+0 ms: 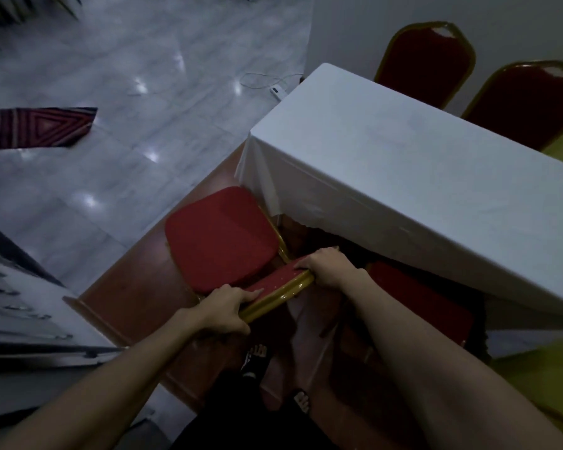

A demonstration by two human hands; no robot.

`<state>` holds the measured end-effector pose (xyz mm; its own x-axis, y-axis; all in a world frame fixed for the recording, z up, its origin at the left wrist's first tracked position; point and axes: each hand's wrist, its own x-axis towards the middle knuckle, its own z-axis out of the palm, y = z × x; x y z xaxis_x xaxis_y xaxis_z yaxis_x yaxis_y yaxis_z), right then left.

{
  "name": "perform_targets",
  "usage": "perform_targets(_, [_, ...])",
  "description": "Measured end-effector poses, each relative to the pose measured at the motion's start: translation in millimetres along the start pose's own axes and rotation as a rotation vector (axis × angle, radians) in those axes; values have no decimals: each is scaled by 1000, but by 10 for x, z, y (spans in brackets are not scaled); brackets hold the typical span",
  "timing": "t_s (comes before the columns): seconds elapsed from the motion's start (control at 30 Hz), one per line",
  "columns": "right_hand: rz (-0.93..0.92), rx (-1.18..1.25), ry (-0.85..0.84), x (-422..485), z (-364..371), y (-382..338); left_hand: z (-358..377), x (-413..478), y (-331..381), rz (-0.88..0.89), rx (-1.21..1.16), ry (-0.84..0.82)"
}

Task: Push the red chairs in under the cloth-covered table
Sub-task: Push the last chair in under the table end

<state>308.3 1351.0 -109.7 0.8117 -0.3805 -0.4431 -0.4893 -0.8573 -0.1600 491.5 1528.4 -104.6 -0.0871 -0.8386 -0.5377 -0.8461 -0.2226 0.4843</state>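
Chair seat sits left of the table corner.
Your left hand [223, 308] and right hand [327, 267] clamp the red gold-framed chair [220, 238] backrest; the white-clothed table [403, 190] lies forward-right.

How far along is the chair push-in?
Done: two far-side chairs sit close against the table. In hand: left hand and right hand grip the near chair's backrest; its seat is fully out. Left: push it under; a chair beside it looks partly tucked.
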Motion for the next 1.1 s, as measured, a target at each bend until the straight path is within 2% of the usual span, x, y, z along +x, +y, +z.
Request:
perform_targets(0.17, [-22,-2,14,-276,170,-102,108,-182,124,-6,14,3])
perform_targets(0.33, [-51,27,65,-607,411,-189,280,-342,231,52,159,20])
perform_targets(0.5, [-37,56,20,-994,564,-246,527,-455,398,109,188,22])
perform_targets(0.73, [-14,55,43,-1431,780,-391,709,-642,574,179,175,-60])
perform_targets(1.1, [-51,-22,61,-1561,863,-659,543,-601,350,234,219,-259])
